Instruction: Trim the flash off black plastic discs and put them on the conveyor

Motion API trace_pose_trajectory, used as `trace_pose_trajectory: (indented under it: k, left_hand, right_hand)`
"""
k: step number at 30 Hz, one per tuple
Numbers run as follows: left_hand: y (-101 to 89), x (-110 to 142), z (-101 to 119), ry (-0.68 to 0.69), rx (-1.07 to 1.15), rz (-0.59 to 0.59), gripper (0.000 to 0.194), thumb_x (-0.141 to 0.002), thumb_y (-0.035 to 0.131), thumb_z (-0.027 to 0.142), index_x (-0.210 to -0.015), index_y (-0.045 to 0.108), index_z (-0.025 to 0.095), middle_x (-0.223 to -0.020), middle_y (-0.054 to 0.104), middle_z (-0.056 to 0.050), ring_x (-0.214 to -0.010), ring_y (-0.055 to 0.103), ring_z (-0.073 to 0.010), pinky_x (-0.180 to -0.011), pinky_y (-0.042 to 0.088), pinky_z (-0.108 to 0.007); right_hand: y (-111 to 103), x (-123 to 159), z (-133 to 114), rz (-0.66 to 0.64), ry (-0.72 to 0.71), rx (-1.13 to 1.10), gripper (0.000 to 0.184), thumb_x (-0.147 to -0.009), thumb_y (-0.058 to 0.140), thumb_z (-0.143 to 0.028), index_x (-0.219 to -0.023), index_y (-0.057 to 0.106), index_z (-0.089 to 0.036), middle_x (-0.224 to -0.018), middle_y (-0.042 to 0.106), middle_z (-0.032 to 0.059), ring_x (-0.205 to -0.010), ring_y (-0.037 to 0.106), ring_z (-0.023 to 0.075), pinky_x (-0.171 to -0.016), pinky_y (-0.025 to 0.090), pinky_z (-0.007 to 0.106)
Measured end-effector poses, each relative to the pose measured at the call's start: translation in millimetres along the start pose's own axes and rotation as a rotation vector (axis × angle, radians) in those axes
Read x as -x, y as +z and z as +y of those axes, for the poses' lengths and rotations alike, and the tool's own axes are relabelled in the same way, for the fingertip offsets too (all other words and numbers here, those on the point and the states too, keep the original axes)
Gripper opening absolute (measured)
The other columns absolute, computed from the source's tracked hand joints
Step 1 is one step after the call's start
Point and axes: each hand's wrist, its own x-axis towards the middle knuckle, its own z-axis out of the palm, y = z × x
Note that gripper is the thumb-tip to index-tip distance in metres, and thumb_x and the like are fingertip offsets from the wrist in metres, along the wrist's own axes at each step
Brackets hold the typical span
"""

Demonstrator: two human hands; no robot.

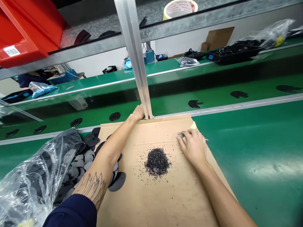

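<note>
My left hand reaches to the far edge of a cardboard sheet, by the foot of an aluminium post; its fingers are hidden behind the post. My right hand rests on the cardboard with fingers curled round a small metal tool. A heap of black shavings lies between my arms. Black round discs lie piled left of the cardboard, under my left forearm.
A clear plastic bag with more discs sits at the near left. Single discs ride on the green conveyor belt beyond. Red bins and a tape roll sit on the upper shelf. Black trays stand far right.
</note>
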Motion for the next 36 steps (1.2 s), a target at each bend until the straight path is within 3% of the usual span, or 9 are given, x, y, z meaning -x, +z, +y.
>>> trace_pose_trajectory:
  k: [3, 7, 12, 16, 19, 23, 28, 31, 36]
  left_hand:
    - [-13.9, 11.6, -3.5, -0.031, -0.064, 0.027, 0.022, -0.097, 0.062, 0.029, -0.11, 0.065, 0.012, -0.115, 0.067, -0.01, -0.109, 0.065, -0.0232, -0.1, 0.053, -0.045]
    - [-56.6, 41.0, -21.1, -0.038, -0.117, 0.139, 0.02, -0.093, 0.05, 0.007, -0.106, 0.064, 0.012, -0.115, 0.064, -0.015, -0.112, 0.063, -0.0282, -0.1, 0.049, -0.042]
    - [-98.9, 111.7, -13.4, 0.111, -0.063, 0.201, 0.015, -0.091, 0.052, 0.012, -0.101, 0.063, 0.014, -0.107, 0.067, -0.009, -0.101, 0.064, -0.021, -0.095, 0.051, -0.034]
    - [-86.7, 190.8, 31.7, 0.439, 0.336, 0.052, 0.013, -0.094, 0.056, 0.024, -0.1, 0.065, 0.018, -0.103, 0.07, -0.008, -0.099, 0.066, -0.0207, -0.093, 0.054, -0.034]
    - [-67.8, 228.4, 59.2, 0.499, 0.445, -0.112, 0.012, -0.096, 0.055, 0.025, -0.099, 0.066, 0.024, -0.102, 0.072, -0.007, -0.098, 0.069, -0.0198, -0.093, 0.057, -0.032]
    - [-71.1, 224.9, 46.1, 0.297, 0.312, -0.159, 0.011, -0.094, 0.059, 0.026, -0.099, 0.069, 0.026, -0.103, 0.075, -0.001, -0.095, 0.072, -0.0175, -0.089, 0.058, -0.027]
    - [-117.0, 182.9, -35.0, -0.175, 0.043, 0.129, 0.023, -0.101, 0.046, 0.02, -0.102, 0.067, 0.013, -0.102, 0.071, -0.009, -0.1, 0.068, -0.0209, -0.096, 0.055, -0.037]
    - [-133.8, 172.9, -78.0, -0.43, -0.088, 0.2, 0.024, -0.1, 0.057, 0.029, -0.116, 0.064, 0.013, -0.117, 0.067, -0.01, -0.109, 0.065, -0.0221, -0.098, 0.055, -0.044]
    - [-118.1, 181.0, -104.9, -0.618, -0.159, 0.139, 0.032, -0.097, 0.063, 0.036, -0.124, 0.062, 0.017, -0.124, 0.063, -0.01, -0.11, 0.065, -0.0219, -0.093, 0.058, -0.041]
  right_hand:
    - [-1.0, -1.3, -0.5, -0.003, 0.003, -0.011, 0.034, -0.098, 0.049, -0.04, -0.105, 0.071, -0.015, -0.104, 0.062, 0.017, -0.102, 0.055, 0.0342, -0.085, 0.047, 0.047]
    - [-5.6, -3.9, -9.3, 0.08, -0.085, -0.078, 0.034, -0.098, 0.049, -0.038, -0.109, 0.072, -0.014, -0.12, 0.061, 0.0215, -0.118, 0.05, 0.0406, -0.094, 0.046, 0.057]
    - [-13.2, 4.5, -43.4, 0.099, -0.307, -0.437, 0.046, -0.1, 0.049, -0.039, -0.141, 0.055, -0.019, -0.138, 0.054, 0.0183, -0.126, 0.054, 0.0348, -0.104, 0.049, 0.052]
    - [-15.9, 19.9, -71.9, -0.169, -0.285, -0.867, 0.071, -0.095, 0.058, -0.052, -0.155, 0.036, -0.022, -0.137, 0.057, 0.0166, -0.119, 0.062, 0.0315, -0.101, 0.054, 0.049]
    - [-16.1, 26.3, -82.7, -0.488, -0.177, -1.161, 0.059, -0.091, 0.062, -0.06, -0.135, 0.058, -0.022, -0.104, 0.071, 0.0096, -0.086, 0.071, 0.0256, -0.077, 0.062, 0.04]
    - [-15.3, 26.0, -86.8, -0.504, -0.002, -1.245, 0.049, -0.083, 0.066, -0.068, -0.092, 0.072, -0.021, -0.086, 0.073, 0.0073, -0.076, 0.068, 0.0251, -0.066, 0.059, 0.035]
    - [-12.6, 21.2, -84.8, -0.334, 0.151, -1.299, 0.049, -0.077, 0.073, -0.067, -0.087, 0.072, -0.019, -0.09, 0.074, 0.009, -0.084, 0.07, 0.0273, -0.076, 0.058, 0.037]
    - [-12.3, 19.3, -82.8, -0.306, 0.189, -1.318, 0.045, -0.077, 0.075, -0.063, -0.083, 0.071, -0.018, -0.086, 0.073, 0.0085, -0.082, 0.069, 0.0262, -0.074, 0.058, 0.035]
    - [-16.1, 21.7, -83.4, -0.325, 0.179, -1.351, 0.04, -0.078, 0.074, -0.057, -0.082, 0.07, -0.018, -0.083, 0.072, 0.0073, -0.078, 0.068, 0.0248, -0.072, 0.057, 0.035]
